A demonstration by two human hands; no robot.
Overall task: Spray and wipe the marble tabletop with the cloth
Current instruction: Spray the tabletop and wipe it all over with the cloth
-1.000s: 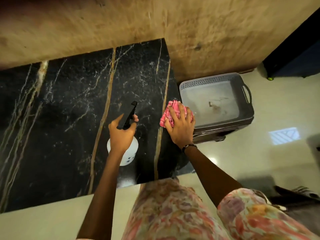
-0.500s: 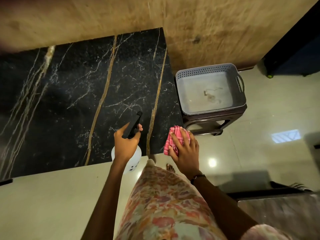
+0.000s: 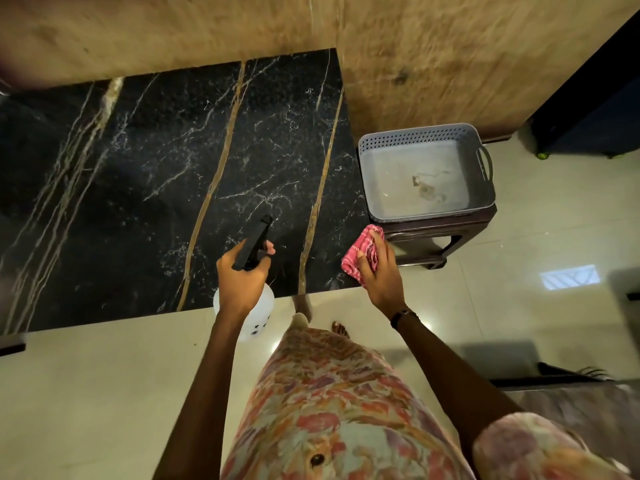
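Black marble tabletop (image 3: 145,188), gold and white veins running across it, set against a tan wall (image 3: 450,57) over pale glossy floor tiles (image 3: 86,393). The left hand (image 3: 242,278) grips a spray bottle (image 3: 254,308), black nozzle over the near edge. The right hand (image 3: 379,275) clutches the pink cloth (image 3: 360,252) at the near right corner. Beside the tabletop, a grey perforated basket (image 3: 415,135) on a dark stool (image 3: 436,233), only smudges inside
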